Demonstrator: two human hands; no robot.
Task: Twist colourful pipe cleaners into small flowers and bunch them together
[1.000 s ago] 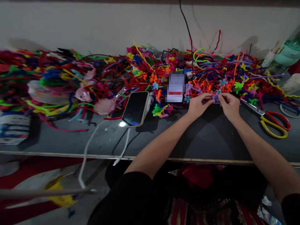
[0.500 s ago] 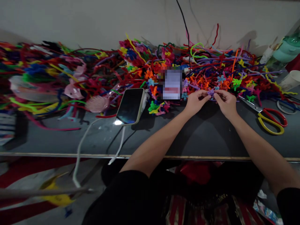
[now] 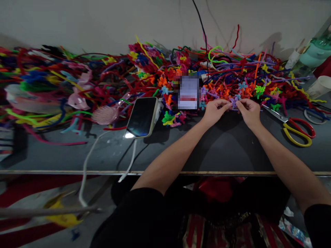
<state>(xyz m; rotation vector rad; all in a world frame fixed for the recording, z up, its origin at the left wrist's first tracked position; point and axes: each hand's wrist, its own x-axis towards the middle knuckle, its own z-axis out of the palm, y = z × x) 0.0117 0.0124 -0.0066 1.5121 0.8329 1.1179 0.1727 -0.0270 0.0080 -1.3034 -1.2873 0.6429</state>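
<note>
A small purple pipe-cleaner flower [image 3: 234, 102] is pinched between both hands, just above the table's far half. My left hand [image 3: 216, 111] grips its left side with thumb and fingertips. From the right, my right hand [image 3: 248, 112] closes thumb and forefinger on the flower's other side. Behind the fingers lies a heap of orange, red and blue pipe-cleaner flowers [image 3: 224, 90]. Scissors [image 3: 291, 125] with one red and one yellow handle lie to the right of my right hand.
A phone [image 3: 141, 117] leans on a stand, with a white cable [image 3: 133, 158] below it. A second screen [image 3: 188, 93], blurred out, stands amid the heap. A pink hairbrush [image 3: 106, 114] lies left. A paper cup [image 3: 320, 86] stands far right. The table's front edge [image 3: 219, 173] runs below my forearms.
The purple flower's petals appear more spread and turned toward me between my fingertips. Both hands stay nearly in place. The whole view has shifted slightly.
</note>
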